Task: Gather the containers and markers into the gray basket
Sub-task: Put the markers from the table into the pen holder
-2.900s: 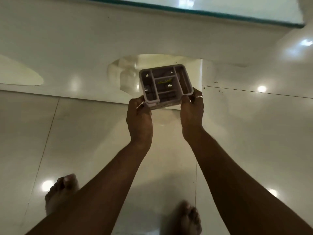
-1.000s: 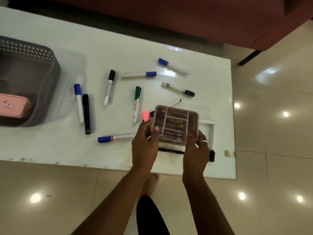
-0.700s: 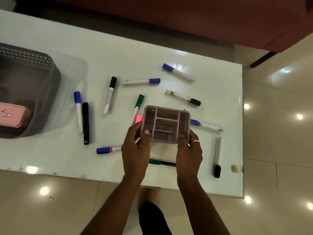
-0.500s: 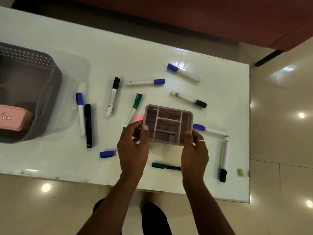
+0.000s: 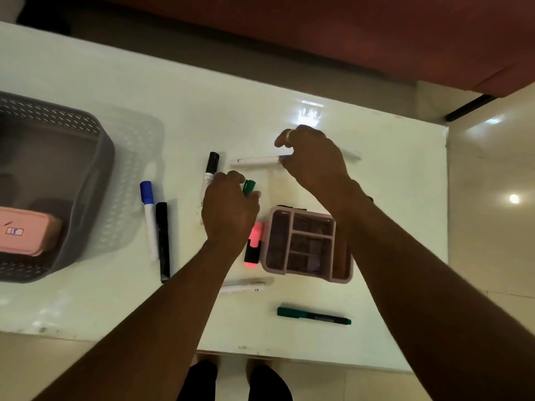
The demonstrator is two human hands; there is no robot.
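Observation:
A pink divided container [image 5: 343, 274] rests on the pale table [image 5: 399, 227], between my forearms. My left hand [image 5: 228, 211] is closed on a green-capped marker [image 5: 249, 187] just left of the container. My right hand [image 5: 314, 159] reaches further back, fingers curled over the cap end of a white marker [image 5: 254, 161] that lies flat. The gray basket [image 5: 95, 157] stands at the left edge with a pink case [image 5: 27, 234] inside.
Loose markers lie around: a blue-capped one [image 5: 148, 215], a black one [image 5: 163, 241], a black-capped white one [image 5: 212, 169], a pink highlighter [image 5: 254, 246], a white one [image 5: 246, 287] and a green pen [image 5: 314, 315]. A red sofa [image 5: 347, 39] runs behind the table.
The pink container was held in both hands above the table; it now sits on the table. Both hands have let go and moved forward onto markers.

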